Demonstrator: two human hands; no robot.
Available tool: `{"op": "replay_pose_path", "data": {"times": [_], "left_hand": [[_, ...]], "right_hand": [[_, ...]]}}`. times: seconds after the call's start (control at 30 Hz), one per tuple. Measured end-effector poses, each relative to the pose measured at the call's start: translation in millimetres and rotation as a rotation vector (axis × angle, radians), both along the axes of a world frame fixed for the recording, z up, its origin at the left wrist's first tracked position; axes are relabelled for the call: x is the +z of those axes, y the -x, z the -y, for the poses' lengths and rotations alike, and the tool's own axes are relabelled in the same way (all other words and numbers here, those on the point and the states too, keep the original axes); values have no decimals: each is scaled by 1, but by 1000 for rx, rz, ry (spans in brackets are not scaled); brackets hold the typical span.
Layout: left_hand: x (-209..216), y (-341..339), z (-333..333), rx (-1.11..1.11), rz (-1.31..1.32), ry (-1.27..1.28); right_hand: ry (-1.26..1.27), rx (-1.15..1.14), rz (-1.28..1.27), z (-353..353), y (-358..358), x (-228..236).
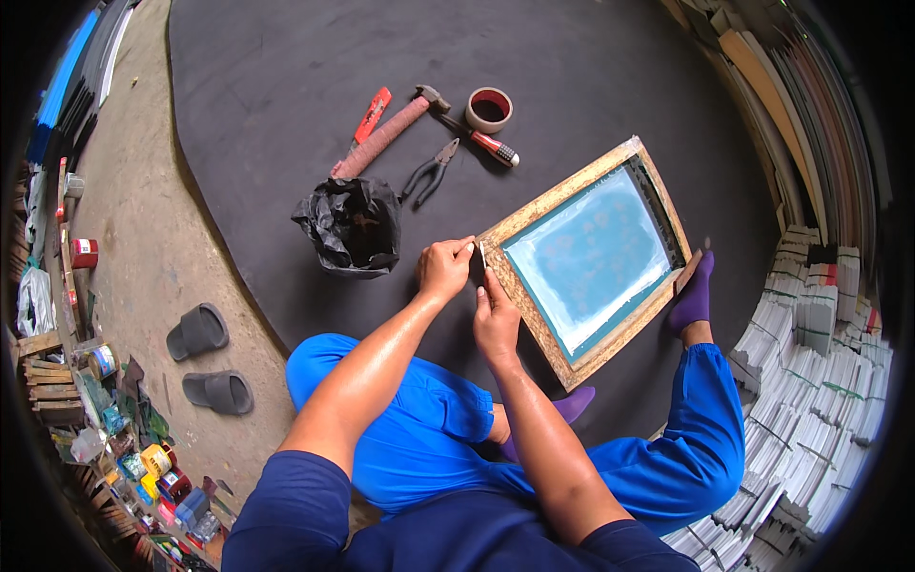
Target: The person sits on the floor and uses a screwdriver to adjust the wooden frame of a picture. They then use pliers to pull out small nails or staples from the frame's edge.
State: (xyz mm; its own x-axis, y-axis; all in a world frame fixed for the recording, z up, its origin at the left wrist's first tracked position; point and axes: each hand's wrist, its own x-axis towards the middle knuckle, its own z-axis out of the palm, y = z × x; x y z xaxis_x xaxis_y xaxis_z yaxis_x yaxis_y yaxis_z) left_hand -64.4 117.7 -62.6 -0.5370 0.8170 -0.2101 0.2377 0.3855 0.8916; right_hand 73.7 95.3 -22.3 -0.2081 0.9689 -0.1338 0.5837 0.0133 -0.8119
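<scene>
A wooden screen-printing frame (534,286) with blue-green mesh, whitish toward its edges, lies tilted in front of me. My left hand (445,270) is closed in a pinch at the frame's near left corner. Just below it, my right hand (497,316) is closed beside the frame's left side, fingertips close to the wood. Between the two hands shows a small dark strip-like thing (477,265) with a light edge; its kind is unclear, and the fingers partly hide it. My foot in a purple sock (696,297) rests against the frame's right corner.
On the dark mat (286,57) lie a hammer (386,136), pliers (431,173), a red-handled cutter (372,114), a screwdriver (494,148) and a tape roll (489,110). A black plastic bag (353,229) stands open left of my hands. Paper stacks (810,410) line the right; slippers (200,332) lie left.
</scene>
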Motion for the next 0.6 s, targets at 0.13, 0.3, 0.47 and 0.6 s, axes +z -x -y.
{"op": "replay_pose_path", "data": {"times": [0.13, 0.3, 0.47, 0.6], "left_hand": [[0, 0, -1, -6, -21, -8], [4, 0, 0, 7, -12, 20], [2, -3, -5, -8, -14, 15], [1, 0, -1, 10, -22, 35]], "right_hand": [[77, -52, -265, -2, -5, -18], [139, 41, -10, -5, -6, 0], [-81, 49, -91, -9, -15, -30], [924, -287, -613, -31, -8, 32]]}}
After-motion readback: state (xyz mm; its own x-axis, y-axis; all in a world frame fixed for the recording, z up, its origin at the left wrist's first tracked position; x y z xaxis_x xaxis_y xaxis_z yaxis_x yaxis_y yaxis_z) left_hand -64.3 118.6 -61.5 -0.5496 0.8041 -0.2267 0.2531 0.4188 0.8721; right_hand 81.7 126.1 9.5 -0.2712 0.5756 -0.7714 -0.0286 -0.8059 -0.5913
